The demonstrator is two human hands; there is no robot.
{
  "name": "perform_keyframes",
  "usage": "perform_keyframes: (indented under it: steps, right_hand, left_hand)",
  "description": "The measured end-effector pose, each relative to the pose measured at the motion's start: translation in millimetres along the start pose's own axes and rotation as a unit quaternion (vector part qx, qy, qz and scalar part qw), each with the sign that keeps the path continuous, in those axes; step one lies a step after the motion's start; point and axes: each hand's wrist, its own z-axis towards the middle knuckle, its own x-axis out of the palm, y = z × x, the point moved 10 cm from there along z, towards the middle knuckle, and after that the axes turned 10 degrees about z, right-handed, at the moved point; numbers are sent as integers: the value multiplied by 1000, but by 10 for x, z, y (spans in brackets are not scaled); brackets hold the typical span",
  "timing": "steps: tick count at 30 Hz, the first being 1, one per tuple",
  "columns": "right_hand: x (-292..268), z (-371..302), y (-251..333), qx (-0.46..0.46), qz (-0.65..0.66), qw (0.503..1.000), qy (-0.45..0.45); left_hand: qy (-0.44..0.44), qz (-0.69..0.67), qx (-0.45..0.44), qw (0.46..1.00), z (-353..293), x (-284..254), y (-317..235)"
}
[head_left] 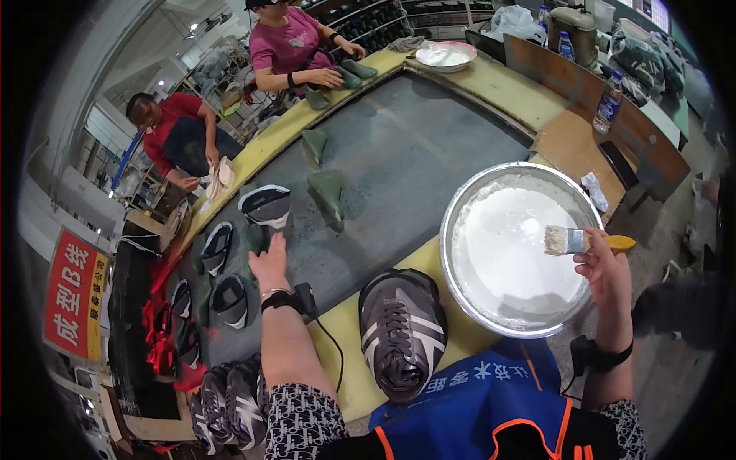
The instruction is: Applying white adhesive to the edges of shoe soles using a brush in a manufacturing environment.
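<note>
My right hand (pixel 602 264) is closed round the handle of a flat paintbrush (pixel 566 240), whose pale bristles are over a big metal basin (pixel 447 257) of white paste (pixel 514 238). Reaching forward over the dark worktop, my left hand (pixel 268 264) has its fingers stretched out beside a grey-and-black shoe upper (pixel 266 205). Whether its fingertips touch the upper or the green last under it, I cannot tell. Close to my body, a grey lace-up shoe (pixel 402 333) with white stripes stands on the yellow ledge, toe pointing away from me.
More shoe uppers (pixel 228 300) stand at the left, with finished-looking shoes (pixel 230 402) nearer me. Green lasts (pixel 326 198) lie mid-worktop (pixel 399 169). Across the yellow ledge, one person (pixel 287 46) handles lasts; another (pixel 172 134) holds pale pieces. A second basin (pixel 446 55) stands far off.
</note>
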Motion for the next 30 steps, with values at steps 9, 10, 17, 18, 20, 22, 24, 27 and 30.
perform_keyframes:
  steps: [9, 10, 17, 18, 20, 22, 24, 27, 30]
  right_hand:
    - [379, -77, -5, -121, -242, 958, 88]
    - [419, -130, 30, -156, -328, 929, 75]
    - [549, -205, -295, -126, -612, 772, 116]
    - [518, -222, -311, -123, -627, 761, 117]
    - [604, -306, -222, -124, -580, 796, 120]
    - [695, -395, -97, -127, -531, 829, 123]
    - [848, -550, 230, -252, -408, 869, 125]
    - [903, -764, 592, -394, -331, 850, 110]
    - [880, -660, 465, -370, -380, 841, 105]
  left_hand:
    - [297, 647, 34, 701, -2448, 1629, 1083]
    - [343, 707, 4, 618, -2781, 1683, 1232]
    - [373, 865, 113, 317, -3525, 1343, 1624]
    - [374, 865, 114, 313, -3589, 1334, 1713]
    - [298, 881, 179, 320, -3607, 1349, 1655]
    - [272, 893, 185, 307, -3618, 1274, 1676]
    - [246, 901, 186, 306, -3602, 1271, 1577]
    - [285, 849, 169, 411, -3541, 1399, 1222]
    - [188, 730, 230, 615, -3638, 1734, 704]
